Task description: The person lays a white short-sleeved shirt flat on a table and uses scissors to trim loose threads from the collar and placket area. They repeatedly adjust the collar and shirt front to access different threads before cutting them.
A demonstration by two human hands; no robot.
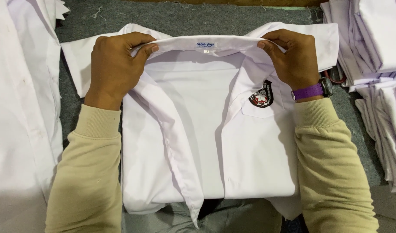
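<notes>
At frame centre the shirt (pixel 206 142) lies folded on the grey worktop (pixel 198 17), front unbuttoned. Left hand (pixel 113 64) and right hand (pixel 293 58) pinch its collar (pixel 206 43); the pile (pixel 370 43) sits upper right.

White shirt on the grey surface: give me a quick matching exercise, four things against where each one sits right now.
1. left hand
2. right hand
3. chest badge
4. stack of folded shirts

a. far right edge of the grey surface
b. pinching the collar's right end
c. on the white shirt pocket
d. pinching the collar's left end

Pairs: 1-d, 2-b, 3-c, 4-a
</notes>
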